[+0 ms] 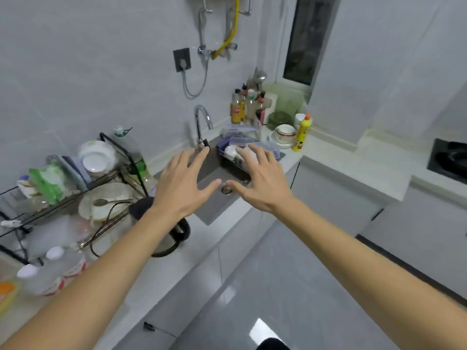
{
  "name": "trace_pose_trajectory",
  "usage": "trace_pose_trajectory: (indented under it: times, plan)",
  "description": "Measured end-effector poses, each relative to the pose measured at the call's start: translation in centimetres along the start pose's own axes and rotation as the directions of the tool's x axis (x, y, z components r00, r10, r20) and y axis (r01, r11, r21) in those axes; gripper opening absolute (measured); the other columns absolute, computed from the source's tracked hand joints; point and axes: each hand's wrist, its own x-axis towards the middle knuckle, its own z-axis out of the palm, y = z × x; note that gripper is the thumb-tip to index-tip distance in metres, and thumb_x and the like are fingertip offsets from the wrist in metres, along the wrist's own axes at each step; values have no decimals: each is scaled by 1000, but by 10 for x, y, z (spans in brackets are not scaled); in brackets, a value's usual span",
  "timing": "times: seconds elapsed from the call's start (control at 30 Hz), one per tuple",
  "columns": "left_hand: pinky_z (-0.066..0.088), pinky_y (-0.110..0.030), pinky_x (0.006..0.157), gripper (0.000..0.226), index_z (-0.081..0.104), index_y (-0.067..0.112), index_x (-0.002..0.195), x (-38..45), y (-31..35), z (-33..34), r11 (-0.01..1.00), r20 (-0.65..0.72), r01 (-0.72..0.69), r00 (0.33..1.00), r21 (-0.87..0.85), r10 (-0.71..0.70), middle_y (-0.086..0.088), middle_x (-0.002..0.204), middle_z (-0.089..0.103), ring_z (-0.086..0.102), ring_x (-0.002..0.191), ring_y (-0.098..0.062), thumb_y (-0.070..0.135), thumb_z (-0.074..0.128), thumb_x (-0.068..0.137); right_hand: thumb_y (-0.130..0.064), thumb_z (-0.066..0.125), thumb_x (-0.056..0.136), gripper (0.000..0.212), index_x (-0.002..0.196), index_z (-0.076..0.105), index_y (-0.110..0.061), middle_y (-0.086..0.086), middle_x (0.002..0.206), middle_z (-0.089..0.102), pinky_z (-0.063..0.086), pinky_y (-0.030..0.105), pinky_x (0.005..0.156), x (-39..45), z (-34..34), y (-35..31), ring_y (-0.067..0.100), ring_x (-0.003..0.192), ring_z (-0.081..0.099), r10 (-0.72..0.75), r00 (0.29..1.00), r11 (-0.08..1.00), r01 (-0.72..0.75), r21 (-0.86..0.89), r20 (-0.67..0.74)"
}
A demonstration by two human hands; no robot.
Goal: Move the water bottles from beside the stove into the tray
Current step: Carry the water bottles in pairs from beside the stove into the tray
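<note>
Both arms are stretched forward over the sink (214, 178), the left hand (182, 184) and right hand (260, 184) held flat with fingers spread, nothing being gripped. A faucet (201, 122) is seen at twelve o'clock of the hands. Two water bottles (50, 271) are laid at eight o'clock, below a dish rack (75, 193). The stove (448, 159) is placed at three o'clock.

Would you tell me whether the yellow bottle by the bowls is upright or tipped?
Upright: the yellow bottle stands on the counter, orange cap on top.

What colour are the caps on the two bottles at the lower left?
White, on both water bottles; the head view, the only one, shows them.
</note>
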Motion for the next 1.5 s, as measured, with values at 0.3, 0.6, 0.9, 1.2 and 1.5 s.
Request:
trace_pose_trajectory:
  times: [0.3,0.6,0.9,1.2,1.5]
  plan:
    - [41,-45,111,82,31,34,161,106,257,104,944,60,-304,948,-131,314,-2,152,45,40,142,-25,73,52,91,-76,49,88,85,159,29,-32,5,162,32,36,49,116,-96,-94,249,30,146,30,320,944,939,-328,-105,-81]
    - [44,-47,111,83,34,32,159,172,490,183,828,82,-512,837,-229,541,-5,152,46,40,143,-27,76,42,90,-74,51,90,84,159,30,-31,4,161,32,37,50,115,-177,-181,441,27,148,28,530,830,822,-553,-135,-174]
    - [43,-46,112,83,30,34,161,228,685,260,626,66,-701,646,-342,760,-3,155,43,37,147,-24,76,40,90,-73,53,89,85,159,29,-33,1,162,31,35,48,118,-247,-230,587,23,149,27,738,616,608,-784,-125,-275]
    - [39,-42,114,81,31,29,162,290,887,323,289,-35,-849,339,-442,940,-5,155,44,37,146,-25,69,49,95,-74,51,88,85,160,30,-32,2,160,35,40,50,114,-290,-290,719,24,148,30,845,322,315,-945,-90,-426]
    - [42,-42,111,80,32,28,162,281,1038,365,74,-97,-845,147,-530,984,-5,157,43,36,147,-24,67,53,95,-71,55,90,84,159,33,-29,3,158,38,43,48,109,-361,-328,793,26,144,35,856,128,104,-992,-76,-501]
